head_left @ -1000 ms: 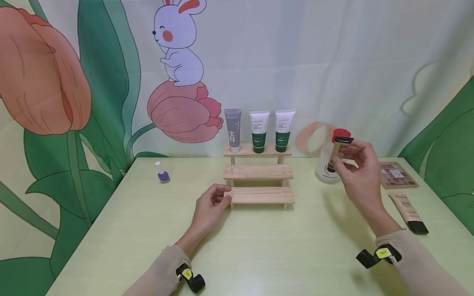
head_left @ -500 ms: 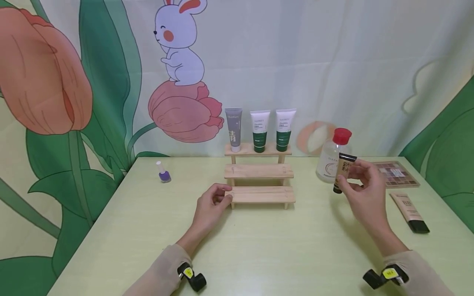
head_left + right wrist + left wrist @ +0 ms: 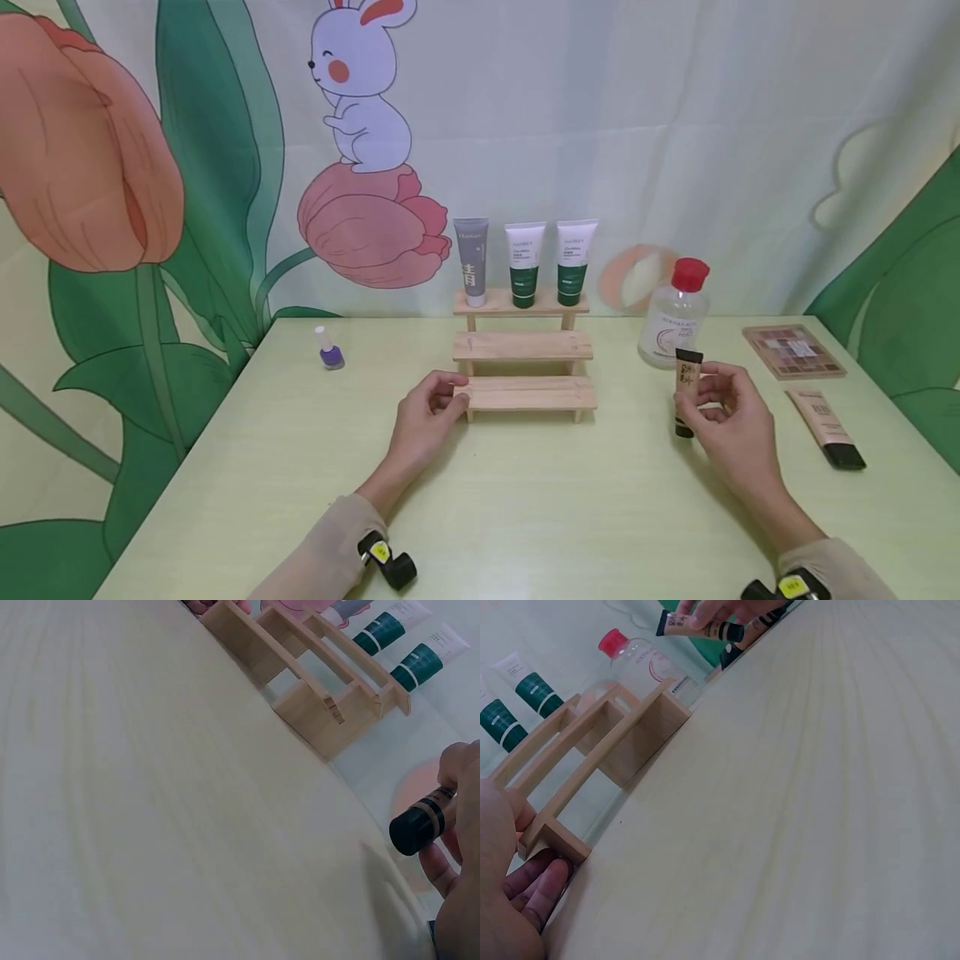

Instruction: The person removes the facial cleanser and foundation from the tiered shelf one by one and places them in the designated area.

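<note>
In the head view my right hand [image 3: 733,425] pinches a small tan tube [image 3: 687,382] with black ends, held upright with its black cap [image 3: 411,831] pointing down. The cap hangs over the table, with a shadow beneath it in the right wrist view. My left hand [image 3: 426,421] grips the left end of the lowest step of a three-step wooden rack [image 3: 525,395], thumb at the front edge. On the top step stand a grey-blue tube [image 3: 471,260] and two white-and-green tubes, one in the middle [image 3: 524,265] and one on the right [image 3: 573,262]. The two lower steps hold nothing.
A clear bottle [image 3: 670,321] with a red cap stands behind the right hand. Farther right lie an eyeshadow palette [image 3: 795,352] and a beige tube [image 3: 825,429] with a black cap. A purple nail polish bottle [image 3: 331,357] stands at left. A printed curtain [image 3: 525,108] hangs behind the table.
My right hand has lowered the small tan tube, bringing it from in front of the red-capped bottle down toward the table and turning it more upright. The left hand stays at the rack.
</note>
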`<action>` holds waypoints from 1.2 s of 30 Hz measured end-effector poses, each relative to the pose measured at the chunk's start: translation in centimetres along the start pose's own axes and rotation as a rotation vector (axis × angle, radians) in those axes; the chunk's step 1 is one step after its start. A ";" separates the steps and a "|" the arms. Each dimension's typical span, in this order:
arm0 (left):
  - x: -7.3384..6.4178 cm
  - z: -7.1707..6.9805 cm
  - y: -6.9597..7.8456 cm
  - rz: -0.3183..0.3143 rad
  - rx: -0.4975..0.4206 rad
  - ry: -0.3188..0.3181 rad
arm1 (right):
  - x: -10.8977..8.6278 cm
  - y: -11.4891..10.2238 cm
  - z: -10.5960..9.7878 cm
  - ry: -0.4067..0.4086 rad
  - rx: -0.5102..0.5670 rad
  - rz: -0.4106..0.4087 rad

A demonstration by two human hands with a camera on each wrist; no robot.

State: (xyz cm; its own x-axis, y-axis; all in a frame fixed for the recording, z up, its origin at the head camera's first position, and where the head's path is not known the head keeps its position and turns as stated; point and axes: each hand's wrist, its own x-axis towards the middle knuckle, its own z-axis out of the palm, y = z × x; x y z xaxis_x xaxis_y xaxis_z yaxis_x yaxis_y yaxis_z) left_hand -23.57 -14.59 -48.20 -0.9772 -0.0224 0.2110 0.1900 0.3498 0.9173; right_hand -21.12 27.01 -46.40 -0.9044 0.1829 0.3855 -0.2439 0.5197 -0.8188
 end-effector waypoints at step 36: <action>-0.1 0.0 0.3 -0.018 -0.006 -0.004 | 0.3 -0.1 0.4 0.120 -0.170 -0.065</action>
State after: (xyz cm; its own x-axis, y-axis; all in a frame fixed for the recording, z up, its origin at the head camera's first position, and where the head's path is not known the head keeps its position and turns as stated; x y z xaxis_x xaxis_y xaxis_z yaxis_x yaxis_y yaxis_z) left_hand -23.42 -14.46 -47.90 -0.9809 -0.0247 0.1929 0.1728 0.3442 0.9229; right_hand -21.53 26.65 -46.39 -0.8382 0.2374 0.4910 -0.2280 0.6653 -0.7109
